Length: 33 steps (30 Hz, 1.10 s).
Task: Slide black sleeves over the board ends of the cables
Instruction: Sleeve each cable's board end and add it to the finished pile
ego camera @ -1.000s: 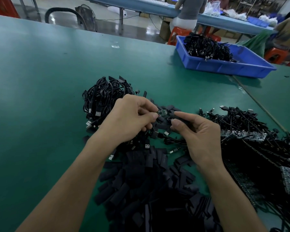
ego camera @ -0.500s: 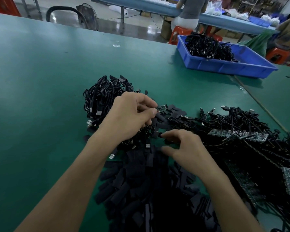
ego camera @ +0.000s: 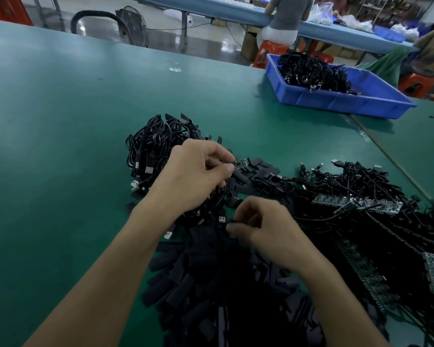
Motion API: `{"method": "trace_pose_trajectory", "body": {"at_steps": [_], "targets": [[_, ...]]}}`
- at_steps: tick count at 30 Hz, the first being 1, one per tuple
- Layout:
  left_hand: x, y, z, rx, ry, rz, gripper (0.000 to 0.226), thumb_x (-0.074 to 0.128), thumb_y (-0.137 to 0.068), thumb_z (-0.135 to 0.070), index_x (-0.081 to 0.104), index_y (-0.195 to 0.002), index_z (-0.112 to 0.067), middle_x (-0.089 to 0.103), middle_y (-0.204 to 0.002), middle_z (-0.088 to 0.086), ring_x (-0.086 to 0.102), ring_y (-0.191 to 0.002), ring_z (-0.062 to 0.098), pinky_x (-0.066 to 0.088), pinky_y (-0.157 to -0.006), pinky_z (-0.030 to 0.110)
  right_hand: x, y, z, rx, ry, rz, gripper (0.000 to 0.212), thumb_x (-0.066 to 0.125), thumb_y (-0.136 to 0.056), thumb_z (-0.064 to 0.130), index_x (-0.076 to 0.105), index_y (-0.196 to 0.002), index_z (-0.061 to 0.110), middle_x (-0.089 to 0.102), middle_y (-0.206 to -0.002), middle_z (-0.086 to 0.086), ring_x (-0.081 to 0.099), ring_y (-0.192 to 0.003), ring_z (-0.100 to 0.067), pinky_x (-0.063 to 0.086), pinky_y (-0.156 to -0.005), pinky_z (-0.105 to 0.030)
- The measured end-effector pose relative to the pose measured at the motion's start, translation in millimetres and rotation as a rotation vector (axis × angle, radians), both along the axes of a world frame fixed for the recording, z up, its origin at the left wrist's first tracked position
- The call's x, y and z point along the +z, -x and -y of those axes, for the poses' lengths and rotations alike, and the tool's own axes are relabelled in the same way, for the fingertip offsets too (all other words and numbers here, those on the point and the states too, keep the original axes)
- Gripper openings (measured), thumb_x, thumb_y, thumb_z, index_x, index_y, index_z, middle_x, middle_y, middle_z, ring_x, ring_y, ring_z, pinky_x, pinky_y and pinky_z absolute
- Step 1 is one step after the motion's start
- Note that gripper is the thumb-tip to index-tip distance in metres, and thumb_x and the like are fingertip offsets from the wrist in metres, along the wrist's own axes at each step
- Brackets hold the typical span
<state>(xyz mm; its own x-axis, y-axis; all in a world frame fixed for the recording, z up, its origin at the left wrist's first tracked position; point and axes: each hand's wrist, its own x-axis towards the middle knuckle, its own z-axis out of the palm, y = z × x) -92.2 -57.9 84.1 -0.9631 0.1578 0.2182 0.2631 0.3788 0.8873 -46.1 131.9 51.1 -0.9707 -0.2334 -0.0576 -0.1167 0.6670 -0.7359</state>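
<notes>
The green table (ego camera: 60, 116) is taking up most of the view, and the big tangle of cables (ego camera: 376, 186) with strips of boards is spreading out from 3 to 5 o'clock. The heap of black sleeves (ego camera: 183, 284) is sitting at 6 o'clock, right under the forearms, a blue bin (ego camera: 336, 102) with more cables is parked up at 1 o'clock, and a coiled bundle (ego camera: 156, 146) is lying at about 10 o'clock from the hands. The left hand (ego camera: 193, 176) is pinching one cable's board end near dead centre, with the little green board (ego camera: 241, 162) poking out past thumb and forefinger toward 3 o'clock. The right hand (ego camera: 266, 226) is curling its fingers down onto the top of the sleeve heap, but it's motion-blurred, so I can't tell if it's actually got a sleeve. My guess is the sleeves are weighing next to nothing, soft and squashy, so you're wanting to pinch one by its edges so the mouth pops open, and be holding the board by its sides, since the solder joints are probably delicate. The wire behind the left hand's fingers is hidden, and the black-on-black heap is making single sleeves hard to pick out.
</notes>
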Motion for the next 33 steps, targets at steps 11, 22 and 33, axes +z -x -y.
{"method": "trace_pose_trajectory", "body": {"at_steps": [11,22,33], "targets": [[-2,-1,-3,-0.004,0.019,0.014,0.010,0.073,-0.091,-0.020,0.070,-0.088,-0.030,0.074,-0.068,-0.007,0.070,-0.064,0.003,0.058,-0.069,0.027,12,5,-20,-0.207,0.287,-0.086,0.015,0.066,-0.095,0.019,0.073,-0.101,0.031,0.074,-0.079,0.003,0.066,-0.063,-0.008,0.048,-0.057,-0.021],[0,-2,-3,-0.010,0.024,0.048,0.005,0.073,-0.091,-0.019,0.073,-0.091,-0.025,0.074,-0.069,-0.008,0.071,-0.063,0.004,0.057,-0.064,0.025,30,7,-13,-0.270,0.470,-0.363,0.022,0.080,-0.082,0.019,0.073,-0.096,0.033,0.076,-0.083,0.012,0.072,-0.074,-0.006,0.054,-0.071,-0.015],[8,-7,-6,-0.090,-0.094,0.123,0.005,0.073,-0.090,-0.012,0.074,-0.090,-0.017,0.075,-0.071,-0.002,0.070,-0.058,0.010,0.050,-0.053,0.016,26,4,-6,-0.302,0.456,-0.487,0.015,0.075,-0.087,0.021,0.070,-0.095,0.033,0.075,-0.083,0.013,0.072,-0.069,-0.007,0.053,-0.067,-0.014]]}}
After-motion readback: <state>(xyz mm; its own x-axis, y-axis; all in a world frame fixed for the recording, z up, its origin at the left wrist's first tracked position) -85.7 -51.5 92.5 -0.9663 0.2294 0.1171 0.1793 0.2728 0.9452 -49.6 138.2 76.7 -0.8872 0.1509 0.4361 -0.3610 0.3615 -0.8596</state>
